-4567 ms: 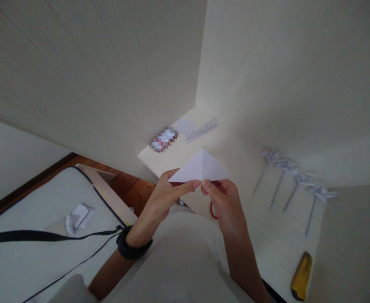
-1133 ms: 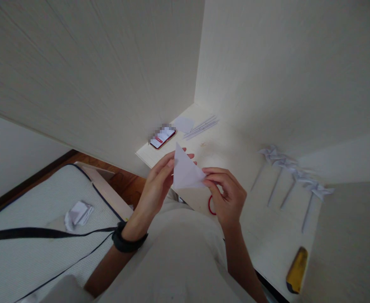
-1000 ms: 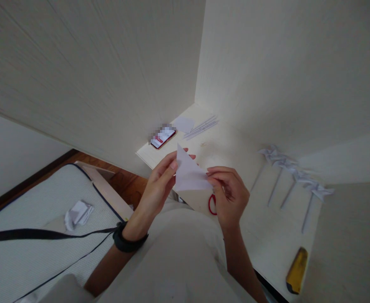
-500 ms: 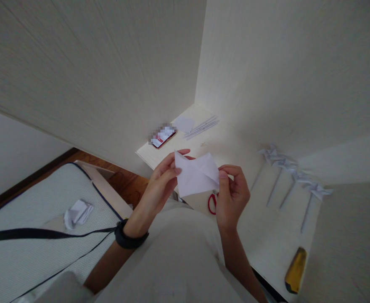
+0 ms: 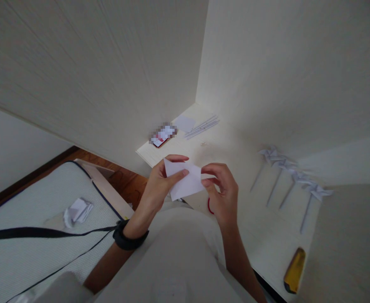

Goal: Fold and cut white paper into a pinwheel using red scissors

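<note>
At the far left a crumpled paper scrap (image 5: 77,210) lies on the ribbed grey mat (image 5: 30,227), with a black strap (image 5: 46,232) running across it toward the person's lap. The left hand (image 5: 159,187), a dark band on its wrist, pinches the left edge of the white paper (image 5: 185,181) between thumb and fingers, and the right hand (image 5: 221,191) pinches its right edge the same way, so the sheet hangs in the air above the near edge of the tabletop (image 5: 235,155). Half a second ago the sheet was spread wider with a raised flap; now it has been brought together into a smaller, flatter piece, which suggests another fold has just been closed and is ready for creasing. Beyond the hands, at the tabletop's far left corner, lie a phone (image 5: 162,135), a small paper square (image 5: 185,124) and thin paper sticks (image 5: 202,126). Red scissor handles (image 5: 209,206) peek out below the right hand. Along the right edge four paper pinwheels (image 5: 294,176) lie in a row, and a yellow cutter (image 5: 294,265) rests at the near right corner. Pale walls close in the desk corner.
</note>
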A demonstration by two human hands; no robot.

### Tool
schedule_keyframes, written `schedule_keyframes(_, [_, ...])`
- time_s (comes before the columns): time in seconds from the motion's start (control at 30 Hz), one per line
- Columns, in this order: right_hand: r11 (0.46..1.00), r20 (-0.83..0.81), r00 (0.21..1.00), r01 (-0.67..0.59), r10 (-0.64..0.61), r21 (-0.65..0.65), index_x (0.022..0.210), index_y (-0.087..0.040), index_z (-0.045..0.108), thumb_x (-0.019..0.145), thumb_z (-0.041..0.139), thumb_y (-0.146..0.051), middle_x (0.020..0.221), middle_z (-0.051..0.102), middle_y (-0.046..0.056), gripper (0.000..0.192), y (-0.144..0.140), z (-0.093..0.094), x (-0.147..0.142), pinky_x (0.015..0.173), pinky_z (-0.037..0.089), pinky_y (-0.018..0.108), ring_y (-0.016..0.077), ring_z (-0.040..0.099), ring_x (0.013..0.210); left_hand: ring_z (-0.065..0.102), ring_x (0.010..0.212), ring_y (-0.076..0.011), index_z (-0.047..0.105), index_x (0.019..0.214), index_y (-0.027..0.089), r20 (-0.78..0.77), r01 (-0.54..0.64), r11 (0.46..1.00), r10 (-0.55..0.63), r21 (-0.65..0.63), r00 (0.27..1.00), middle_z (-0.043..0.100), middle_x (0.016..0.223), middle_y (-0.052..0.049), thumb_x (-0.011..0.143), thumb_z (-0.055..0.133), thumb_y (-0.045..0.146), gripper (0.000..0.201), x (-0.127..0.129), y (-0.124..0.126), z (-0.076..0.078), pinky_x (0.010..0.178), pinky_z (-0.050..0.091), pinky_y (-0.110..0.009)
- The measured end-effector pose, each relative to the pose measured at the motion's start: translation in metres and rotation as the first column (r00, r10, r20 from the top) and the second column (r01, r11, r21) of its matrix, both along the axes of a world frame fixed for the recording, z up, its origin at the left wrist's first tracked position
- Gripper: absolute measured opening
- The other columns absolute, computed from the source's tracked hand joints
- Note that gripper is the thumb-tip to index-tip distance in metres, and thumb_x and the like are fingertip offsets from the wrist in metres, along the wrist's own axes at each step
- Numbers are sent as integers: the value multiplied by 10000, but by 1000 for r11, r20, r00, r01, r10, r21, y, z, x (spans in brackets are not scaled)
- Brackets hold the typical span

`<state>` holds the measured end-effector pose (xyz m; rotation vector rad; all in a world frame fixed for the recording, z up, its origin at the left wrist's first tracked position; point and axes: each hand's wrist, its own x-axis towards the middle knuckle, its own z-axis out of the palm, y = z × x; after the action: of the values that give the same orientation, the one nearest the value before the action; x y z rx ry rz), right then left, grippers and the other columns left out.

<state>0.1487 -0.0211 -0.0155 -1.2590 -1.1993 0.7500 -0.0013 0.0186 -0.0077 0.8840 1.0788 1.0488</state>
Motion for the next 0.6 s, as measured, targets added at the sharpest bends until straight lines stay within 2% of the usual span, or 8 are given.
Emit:
schedule_keyframes(0.13, [995,37,996,-81,83,-59,977,-254,650,743,748,-307,969,669,17,259,0,0,1,701,557,293,189,643,912,629,768,-156,715,942,221,-50,-9,1000,10,24,999,701,906,-10,689,819,250,275,-1,0,-1,633,462,-233])
schedule_keyframes(0.2, [992,52,995,-82,87,-91,971,-256,656,736,759,-312,940,680,8,262,0,0,0,703,545,292,187,644,888,625,768,-158,720,933,220,-68,-4,999,6,36,998,705,906,-10,677,822,244,277,0,0,0,641,461,-236])
schedule_keyframes(0.33, [989,22,1000,0,4,-146,856,-224,662,822,676,-277,802,657,-2,64,0,-4,-3,653,493,271,161,612,762,642,801,-181,720,976,222,-73,48,999,-47,19,996,713,902,-16,626,852,226,374,1,-1,3,674,482,-251])
schedule_keyframes(0.43, [984,-34,997,59,-66,-169,814,-204,632,843,647,-273,727,616,-12,76,0,-8,-4,586,449,251,138,561,661,651,750,-182,720,960,214,-46,102,995,-103,-22,994,724,875,-17,598,864,210,390,2,-3,5,644,501,-257])
schedule_keyframes(0.6, [980,-182,978,66,-101,-185,839,-207,595,835,644,-292,755,619,-20,99,1,-7,-3,573,458,234,129,577,659,667,726,-194,737,900,196,14,182,982,-182,-56,983,753,849,-36,654,832,250,269,1,-5,7,654,531,-287])
